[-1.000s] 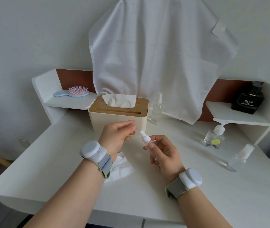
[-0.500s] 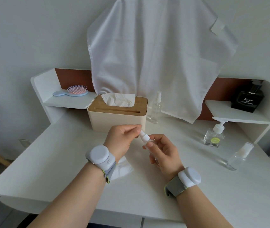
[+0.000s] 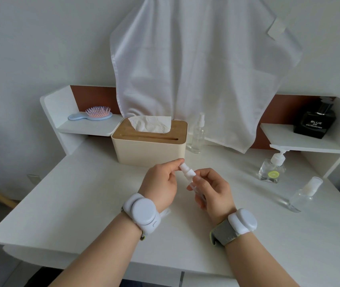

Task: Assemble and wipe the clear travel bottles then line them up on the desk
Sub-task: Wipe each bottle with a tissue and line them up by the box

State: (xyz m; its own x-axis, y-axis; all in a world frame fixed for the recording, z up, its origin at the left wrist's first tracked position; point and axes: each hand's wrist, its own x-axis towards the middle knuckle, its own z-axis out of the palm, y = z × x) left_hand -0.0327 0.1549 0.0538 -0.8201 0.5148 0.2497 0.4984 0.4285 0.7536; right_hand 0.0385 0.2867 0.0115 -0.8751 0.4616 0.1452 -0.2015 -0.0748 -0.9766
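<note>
Since a moment ago the left hand (image 3: 160,181) has closed in from beside the small spray bottle (image 3: 190,179) and now pinches its white spray head (image 3: 182,167) between thumb and fingertips. Meanwhile the right hand (image 3: 212,191) grips the clear body, fingers curled round it, so the bottle slants up toward the tissue box (image 3: 148,146). Both hands are together, held above the desk (image 3: 82,204), just in front of the tissue box.

To the right of the tissue box, close against its end, a tall clear spray bottle (image 3: 198,134) stands upright under the hanging white cloth (image 3: 196,69). Farther right of the box stands a pump bottle (image 3: 271,167) with a green label, and beyond that a capped clear bottle (image 3: 304,191) lies tilted on its side. A crumpled tissue (image 3: 165,213) peeks out beneath the left wrist. Left of the box, on the low shelf, rests a hairbrush (image 3: 94,114); on the far right shelf sits a black perfume bottle (image 3: 314,122).
</note>
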